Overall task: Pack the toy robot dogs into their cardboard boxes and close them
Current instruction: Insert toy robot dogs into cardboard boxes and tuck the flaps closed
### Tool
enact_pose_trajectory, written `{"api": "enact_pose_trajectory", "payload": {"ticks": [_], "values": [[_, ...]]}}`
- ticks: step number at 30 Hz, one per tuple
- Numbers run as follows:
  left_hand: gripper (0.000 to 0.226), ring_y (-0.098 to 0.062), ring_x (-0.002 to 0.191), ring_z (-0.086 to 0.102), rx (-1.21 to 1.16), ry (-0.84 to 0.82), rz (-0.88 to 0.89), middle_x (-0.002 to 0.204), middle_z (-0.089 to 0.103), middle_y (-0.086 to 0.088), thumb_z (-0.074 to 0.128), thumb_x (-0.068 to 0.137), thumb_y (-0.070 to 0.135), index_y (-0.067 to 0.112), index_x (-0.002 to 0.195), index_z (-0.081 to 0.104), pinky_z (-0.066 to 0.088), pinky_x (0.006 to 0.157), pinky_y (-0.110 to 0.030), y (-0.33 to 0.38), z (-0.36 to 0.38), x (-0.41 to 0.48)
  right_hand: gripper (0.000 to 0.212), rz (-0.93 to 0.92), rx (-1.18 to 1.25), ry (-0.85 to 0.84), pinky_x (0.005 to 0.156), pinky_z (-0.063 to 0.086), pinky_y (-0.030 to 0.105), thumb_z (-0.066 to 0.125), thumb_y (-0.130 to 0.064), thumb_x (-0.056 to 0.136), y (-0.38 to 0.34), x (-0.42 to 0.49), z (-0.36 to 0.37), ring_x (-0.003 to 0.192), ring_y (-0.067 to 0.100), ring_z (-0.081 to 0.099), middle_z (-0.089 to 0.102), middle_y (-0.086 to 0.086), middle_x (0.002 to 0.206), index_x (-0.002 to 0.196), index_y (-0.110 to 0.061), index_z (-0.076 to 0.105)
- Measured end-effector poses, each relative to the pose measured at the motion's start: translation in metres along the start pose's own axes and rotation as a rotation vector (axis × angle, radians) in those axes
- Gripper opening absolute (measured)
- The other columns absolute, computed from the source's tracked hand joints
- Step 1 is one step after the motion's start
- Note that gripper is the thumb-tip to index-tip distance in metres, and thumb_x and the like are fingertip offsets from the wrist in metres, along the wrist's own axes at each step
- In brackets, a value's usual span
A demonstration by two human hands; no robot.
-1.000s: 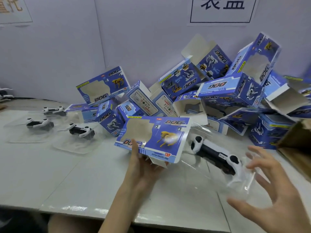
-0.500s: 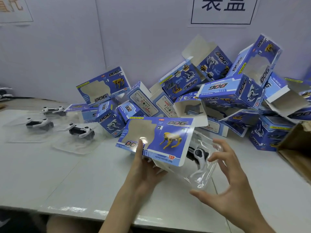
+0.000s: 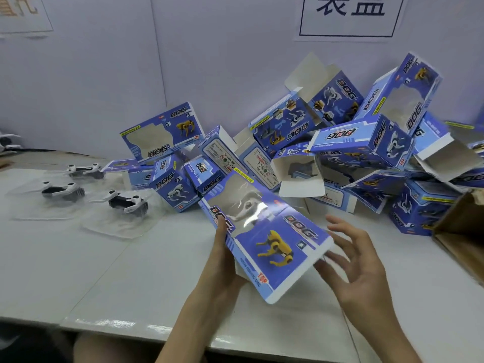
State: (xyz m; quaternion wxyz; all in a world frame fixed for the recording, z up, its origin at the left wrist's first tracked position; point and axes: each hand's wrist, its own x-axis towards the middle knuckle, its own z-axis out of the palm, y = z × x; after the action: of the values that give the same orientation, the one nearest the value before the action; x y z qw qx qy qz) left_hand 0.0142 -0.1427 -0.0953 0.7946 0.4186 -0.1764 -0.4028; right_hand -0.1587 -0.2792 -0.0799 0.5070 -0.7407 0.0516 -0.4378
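Gripping a blue windowed cardboard box (image 3: 264,244) from beneath, the left hand (image 3: 222,260) tilts it while the right hand (image 3: 358,268), fingers spread and holding nothing, hovers at its open end. A white toy dog shows through the window (apparently loaded, flaps unclosed). Three bagged black-and-white toy robot dogs (image 3: 128,201) wait on the white table (image 3: 104,271); a heap of empty boxes (image 3: 361,142) remains.

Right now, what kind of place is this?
Probably a small packing station in a toy workshop. A heap of empty blue printed cardboard boxes lies against the wall, black-and-white toy robot dogs in clear plastic trays wait on the white worktable, and a paper sign with printed characters hangs above.
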Motion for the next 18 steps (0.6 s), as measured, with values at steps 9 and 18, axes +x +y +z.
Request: {"api": "enact_pose_trajectory", "payload": {"ticks": [9,18], "values": [[0.097,-0.041,0.127,0.053,0.150,-0.013,-0.041,0.130,0.063,-0.010,0.031,0.069,0.077,0.017,0.142,0.051,0.035,0.112,-0.058,-0.008,0.010,-0.003,0.042,0.058,-0.041,-0.015,0.083,0.058,0.040,0.081,-0.012,0.077,0.013,0.022,0.001,0.098,0.014,0.070,0.073,-0.010,0.106,0.105,-0.041,0.069],[0.035,-0.011,0.082,0.060,0.568,0.194,0.394,0.094,0.062,-0.001,0.047,0.096,0.056,0.039,0.108,0.074,0.050,0.074,-0.021,-0.008,0.010,0.008,0.023,0.070,0.122,0.154,0.082,0.054,0.026,0.051,-0.039,0.096,-0.002,0.041,0.002,0.105,0.006,0.063,0.070,-0.011,0.110,0.103,-0.034,0.071]]}}
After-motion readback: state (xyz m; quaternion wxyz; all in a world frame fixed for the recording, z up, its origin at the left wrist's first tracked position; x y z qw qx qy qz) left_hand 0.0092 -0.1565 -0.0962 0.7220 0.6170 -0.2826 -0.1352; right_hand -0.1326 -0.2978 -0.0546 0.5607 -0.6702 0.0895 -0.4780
